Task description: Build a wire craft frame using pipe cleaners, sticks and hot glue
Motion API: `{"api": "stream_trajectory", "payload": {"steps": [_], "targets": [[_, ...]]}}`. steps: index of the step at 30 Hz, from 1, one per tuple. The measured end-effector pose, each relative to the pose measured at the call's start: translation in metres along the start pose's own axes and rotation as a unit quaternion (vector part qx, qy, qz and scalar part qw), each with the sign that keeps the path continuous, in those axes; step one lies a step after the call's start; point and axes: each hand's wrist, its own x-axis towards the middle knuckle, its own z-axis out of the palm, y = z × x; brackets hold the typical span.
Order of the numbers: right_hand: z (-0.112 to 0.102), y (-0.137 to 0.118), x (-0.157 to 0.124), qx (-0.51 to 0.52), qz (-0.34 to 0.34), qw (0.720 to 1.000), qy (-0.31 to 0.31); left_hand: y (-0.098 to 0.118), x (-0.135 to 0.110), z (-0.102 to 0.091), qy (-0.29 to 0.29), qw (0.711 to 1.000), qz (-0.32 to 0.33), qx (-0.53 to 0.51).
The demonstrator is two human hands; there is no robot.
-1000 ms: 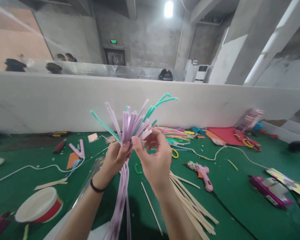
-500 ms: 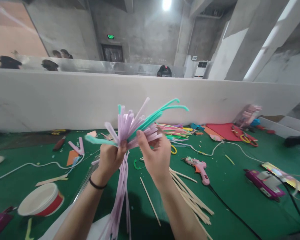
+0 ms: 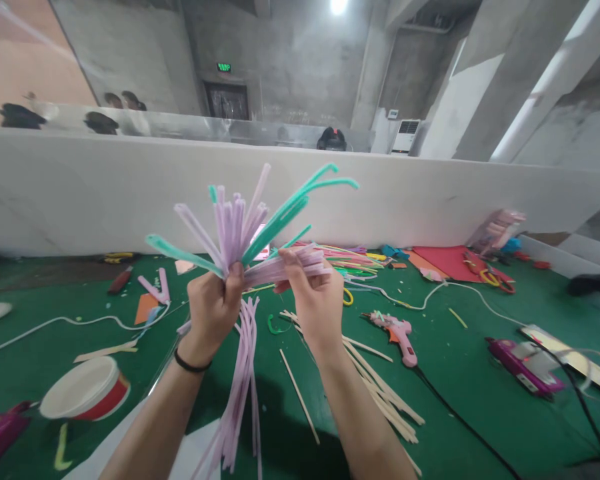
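Note:
My left hand [image 3: 214, 308] is closed in a fist round a bundle of lilac pipe cleaners [image 3: 235, 233] held upright above the green table [image 3: 455, 373]. Several teal pipe cleaners [image 3: 285, 213] stick out among the fanned tops, and the bundle's long tails hang down below my fist. My right hand [image 3: 314, 301] is closed on a group of the lilac stems, bent off to the right from the bundle.
Wooden sticks [image 3: 375, 387] lie under my right forearm. A pink glue gun [image 3: 399, 330] with a black cable lies to the right, a purple device [image 3: 525, 367] farther right. A white and red paper cup [image 3: 86, 400] sits at the left. A white partition wall [image 3: 430, 200] runs behind.
Both hands have shifted slightly left and up with the bundle. My right hand has pulled a group of lilac stems sideways to the right, and the tops fan out wider.

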Motion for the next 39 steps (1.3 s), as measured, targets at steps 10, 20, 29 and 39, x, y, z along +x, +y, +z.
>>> {"api": "stream_trajectory", "payload": {"steps": [10, 20, 29, 39], "targets": [[-0.005, 0.015, 0.009, 0.030, 0.018, 0.997, -0.074, 0.005, 0.005, -0.006, 0.043, 0.990, 0.084, 0.105], [-0.012, 0.011, 0.004, 0.053, -0.020, 0.984, -0.172, 0.014, 0.009, -0.013, -0.020, 0.997, 0.067, 0.016], [-0.019, 0.004, 0.008, 0.091, -0.032, 0.968, -0.230, 0.016, 0.008, -0.013, -0.055, 0.998, 0.014, -0.041], [-0.013, 0.007, 0.011, 0.069, -0.006, 0.986, -0.151, 0.017, 0.007, -0.012, -0.069, 0.996, 0.016, -0.046]]}}
